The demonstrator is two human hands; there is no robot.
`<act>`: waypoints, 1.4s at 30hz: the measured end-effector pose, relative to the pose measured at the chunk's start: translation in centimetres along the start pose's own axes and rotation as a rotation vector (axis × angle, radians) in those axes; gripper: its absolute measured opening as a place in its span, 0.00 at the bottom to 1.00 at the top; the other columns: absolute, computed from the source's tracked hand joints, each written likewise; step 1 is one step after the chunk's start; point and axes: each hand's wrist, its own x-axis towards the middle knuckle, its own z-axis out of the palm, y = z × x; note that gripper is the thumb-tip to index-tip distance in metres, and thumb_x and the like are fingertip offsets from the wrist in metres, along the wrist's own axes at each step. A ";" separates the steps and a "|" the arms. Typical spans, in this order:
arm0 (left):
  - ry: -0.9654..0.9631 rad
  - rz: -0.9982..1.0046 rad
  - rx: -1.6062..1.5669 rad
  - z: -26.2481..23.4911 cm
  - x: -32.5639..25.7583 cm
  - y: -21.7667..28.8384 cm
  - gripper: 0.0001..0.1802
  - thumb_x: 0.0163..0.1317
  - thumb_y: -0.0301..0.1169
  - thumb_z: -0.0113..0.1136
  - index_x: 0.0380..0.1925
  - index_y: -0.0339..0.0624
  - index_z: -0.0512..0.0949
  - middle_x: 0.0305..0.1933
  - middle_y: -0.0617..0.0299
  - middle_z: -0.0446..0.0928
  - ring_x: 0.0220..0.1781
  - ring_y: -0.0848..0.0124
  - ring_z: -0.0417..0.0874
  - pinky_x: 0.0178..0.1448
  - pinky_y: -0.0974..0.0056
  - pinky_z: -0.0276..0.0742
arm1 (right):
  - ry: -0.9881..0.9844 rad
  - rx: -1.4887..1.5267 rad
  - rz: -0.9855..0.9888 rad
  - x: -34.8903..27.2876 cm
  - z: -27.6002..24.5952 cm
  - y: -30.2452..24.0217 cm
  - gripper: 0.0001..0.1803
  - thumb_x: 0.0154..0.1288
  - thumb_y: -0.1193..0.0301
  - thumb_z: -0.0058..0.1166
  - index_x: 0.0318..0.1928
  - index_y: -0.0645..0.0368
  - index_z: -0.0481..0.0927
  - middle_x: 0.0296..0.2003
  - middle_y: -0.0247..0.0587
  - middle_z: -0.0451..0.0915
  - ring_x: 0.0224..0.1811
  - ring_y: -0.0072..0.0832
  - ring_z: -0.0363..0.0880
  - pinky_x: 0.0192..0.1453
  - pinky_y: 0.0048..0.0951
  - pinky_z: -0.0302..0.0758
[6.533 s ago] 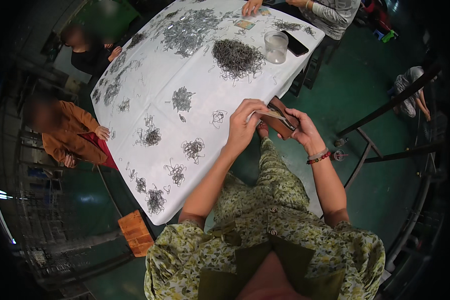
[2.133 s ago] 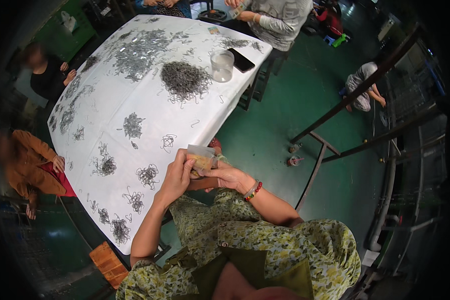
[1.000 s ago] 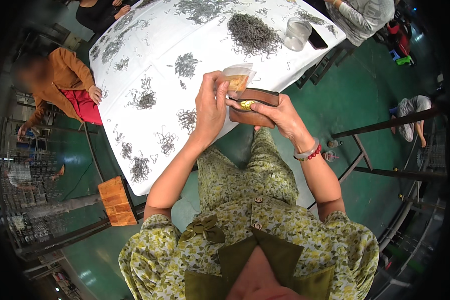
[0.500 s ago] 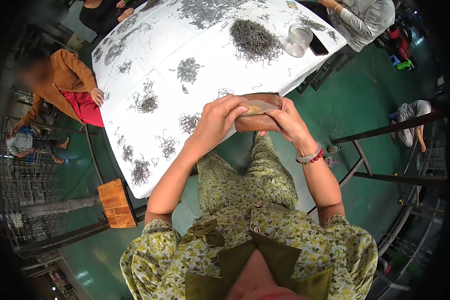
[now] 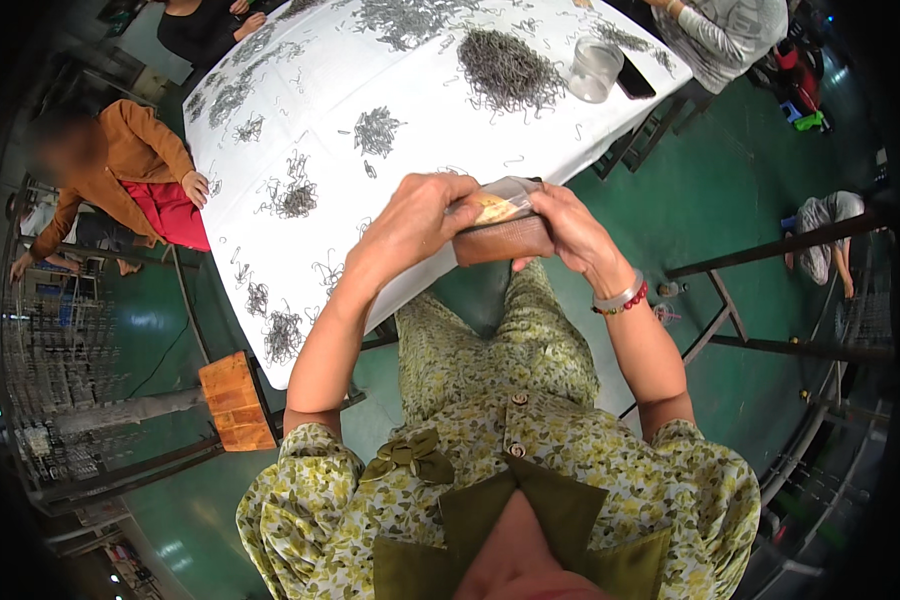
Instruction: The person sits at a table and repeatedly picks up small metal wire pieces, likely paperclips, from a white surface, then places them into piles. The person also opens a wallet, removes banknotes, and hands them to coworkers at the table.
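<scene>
In front of me, above the near edge of the table, I hold a brown wallet-like pouch (image 5: 504, 245) that gapes at the top. A clear plastic bag (image 5: 516, 190) with something yellowish in it sits in the opening. My left hand (image 5: 416, 222) pinches the bag and its yellowish content at the pouch's left side; its fingertips are partly hidden. My right hand (image 5: 576, 236), with bracelets at the wrist, grips the right end of the pouch, thumb near the bag. What the yellowish content is, I cannot make out.
The white-covered table (image 5: 340, 120) bears several heaps of small dark wire hooks, the largest pile (image 5: 508, 72) beside a clear jar (image 5: 595, 70) and a black phone (image 5: 634, 78). People sit around it. A wooden stool (image 5: 238, 402) stands at left, dark metal frames (image 5: 720, 300) at right.
The pouch has shifted slightly left and tilted, its opening showing more. My left hand has moved left; more of the bag and its yellowish content shows.
</scene>
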 end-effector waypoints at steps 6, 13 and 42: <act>-0.010 -0.085 -0.020 -1.5 -0.4 2.4 0.12 0.52 0.27 0.62 0.38 0.38 0.78 0.26 0.51 0.79 0.30 0.58 0.80 0.36 0.60 0.73 | -0.056 0.089 0.065 -1.2 0.6 -1.8 0.25 0.63 0.66 0.38 0.55 0.73 0.61 0.46 0.57 0.73 0.40 0.44 0.81 0.26 0.41 0.84; -0.264 -0.107 0.105 -2.8 1.2 2.4 0.09 0.49 0.25 0.65 0.33 0.41 0.82 0.23 0.55 0.80 0.27 0.65 0.81 0.34 0.64 0.74 | -0.226 0.019 0.054 -0.7 0.8 -2.8 0.30 0.62 0.64 0.39 0.60 0.73 0.60 0.52 0.55 0.72 0.43 0.42 0.80 0.27 0.36 0.84; 0.126 0.193 0.064 2.0 -1.1 3.0 0.07 0.51 0.26 0.63 0.31 0.38 0.80 0.28 0.52 0.77 0.31 0.57 0.79 0.37 0.59 0.74 | -0.131 0.211 -0.053 -3.6 -0.3 -1.0 0.28 0.65 0.65 0.33 0.63 0.68 0.59 0.54 0.53 0.70 0.47 0.44 0.78 0.36 0.43 0.85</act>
